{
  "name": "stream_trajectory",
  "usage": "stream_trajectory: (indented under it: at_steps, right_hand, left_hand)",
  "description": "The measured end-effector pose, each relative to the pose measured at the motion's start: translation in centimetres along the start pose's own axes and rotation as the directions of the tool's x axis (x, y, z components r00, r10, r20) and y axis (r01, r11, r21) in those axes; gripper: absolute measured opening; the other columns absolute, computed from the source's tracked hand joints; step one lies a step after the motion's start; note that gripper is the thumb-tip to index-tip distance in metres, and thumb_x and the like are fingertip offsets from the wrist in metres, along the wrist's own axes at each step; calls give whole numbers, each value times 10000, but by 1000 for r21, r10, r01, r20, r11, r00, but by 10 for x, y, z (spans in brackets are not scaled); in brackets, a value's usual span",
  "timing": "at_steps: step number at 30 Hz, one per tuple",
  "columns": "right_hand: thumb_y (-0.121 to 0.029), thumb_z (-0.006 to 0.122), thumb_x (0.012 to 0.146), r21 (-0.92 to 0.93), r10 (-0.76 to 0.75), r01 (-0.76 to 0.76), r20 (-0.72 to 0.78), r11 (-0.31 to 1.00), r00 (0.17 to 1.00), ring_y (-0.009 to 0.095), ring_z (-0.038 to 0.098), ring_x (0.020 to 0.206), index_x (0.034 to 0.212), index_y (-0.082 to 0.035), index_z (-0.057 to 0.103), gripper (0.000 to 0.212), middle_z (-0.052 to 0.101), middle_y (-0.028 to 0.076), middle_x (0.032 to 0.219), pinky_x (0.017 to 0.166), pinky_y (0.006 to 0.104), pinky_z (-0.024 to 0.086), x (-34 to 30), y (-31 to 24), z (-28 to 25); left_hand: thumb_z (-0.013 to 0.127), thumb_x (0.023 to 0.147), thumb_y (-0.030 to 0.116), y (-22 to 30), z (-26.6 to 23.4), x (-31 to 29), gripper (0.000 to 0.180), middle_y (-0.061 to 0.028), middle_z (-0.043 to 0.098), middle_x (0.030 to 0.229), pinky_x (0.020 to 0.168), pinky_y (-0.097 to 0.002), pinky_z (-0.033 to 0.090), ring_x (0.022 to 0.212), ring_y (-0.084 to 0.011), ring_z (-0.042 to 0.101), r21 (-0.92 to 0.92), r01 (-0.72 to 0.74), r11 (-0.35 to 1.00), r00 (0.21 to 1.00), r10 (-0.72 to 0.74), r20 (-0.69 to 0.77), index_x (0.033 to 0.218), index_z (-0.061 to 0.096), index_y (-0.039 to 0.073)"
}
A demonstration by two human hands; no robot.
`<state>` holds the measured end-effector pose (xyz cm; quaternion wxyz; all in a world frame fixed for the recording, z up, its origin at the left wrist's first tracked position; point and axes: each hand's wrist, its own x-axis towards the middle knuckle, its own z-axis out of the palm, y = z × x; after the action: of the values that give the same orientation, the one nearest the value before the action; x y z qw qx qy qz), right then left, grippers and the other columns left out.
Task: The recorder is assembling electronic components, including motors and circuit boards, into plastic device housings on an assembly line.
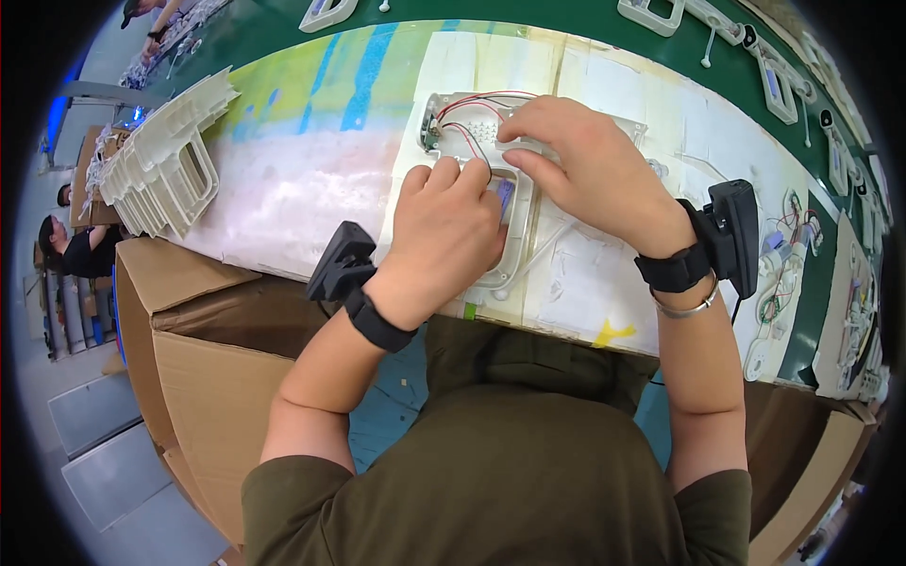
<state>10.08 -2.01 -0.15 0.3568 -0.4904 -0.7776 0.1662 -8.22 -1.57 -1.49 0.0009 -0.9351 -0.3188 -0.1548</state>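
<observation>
In front of me lies a white plastic housing [517, 274] with a looped handle frame, its hollow side facing up. Red, dark and pale wires [472, 98] curve across it from a small green circuit board [430, 132] at its left end. My left hand [444, 222] is closed over the handle part, fingers curled down and fingertips hidden. A small purple piece [506, 196] shows beside those fingers. Over the middle of the housing bends my right hand [590, 170], thumb and forefinger brought close together near the wires. What lies between them is too small to make out.
Stacked white plastic shells [165, 174] stand at the table's left. Wired parts [779, 250] lie at the right, beside more white housings [776, 90] on a green surface. Open cardboard boxes [222, 377] flank me below the table edge. Other people are at far left.
</observation>
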Motion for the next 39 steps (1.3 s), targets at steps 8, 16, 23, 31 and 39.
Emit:
stream_trajectory:
  at_steps: [8,16,23,31,39]
  right_hand:
    - [-77,658,739,-98,-147,139,-79,985,986,314,565,847,931,-51,624,197,593,127,858,781,374,468,2,-3,-1]
    - [-101,622,728,-301,-244,279,149,912,958,245,583,859,781,-87,643,58,607,72,820,728,338,467,32,-5,34]
    - [-105,599,738,-453,-309,371,207,811,928,187,604,879,719,-111,663,66,630,0,796,720,300,456,38,12,33]
    - [-95,603,717,-538,-180,369,371,758,911,169,569,919,797,-118,683,115,619,0,844,821,283,426,37,10,36]
    - [-95,629,735,-528,-147,387,439,756,887,196,585,919,862,-125,696,147,642,24,882,815,299,439,38,7,23]
  left_hand:
    - [670,796,112,-33,-22,-8,155,-65,598,774,615,-251,446,705,-134,557,-756,407,512,874,-460,159,919,701,22]
    - [709,779,125,-25,-22,-10,124,-90,629,772,571,-267,474,624,-162,588,-362,192,912,929,-288,-233,864,677,42]
    - [674,781,106,-12,-25,-24,263,-82,597,668,511,-320,474,541,-240,581,-551,490,676,831,-553,60,1031,623,40]
    - [602,800,145,-9,-5,-26,197,-76,565,723,531,-361,467,627,-267,578,-32,301,953,954,-301,-1,983,601,71]
    - [610,797,127,-15,5,-27,228,-134,549,998,630,-369,482,754,-272,566,-245,255,935,948,-292,-128,1017,613,66]
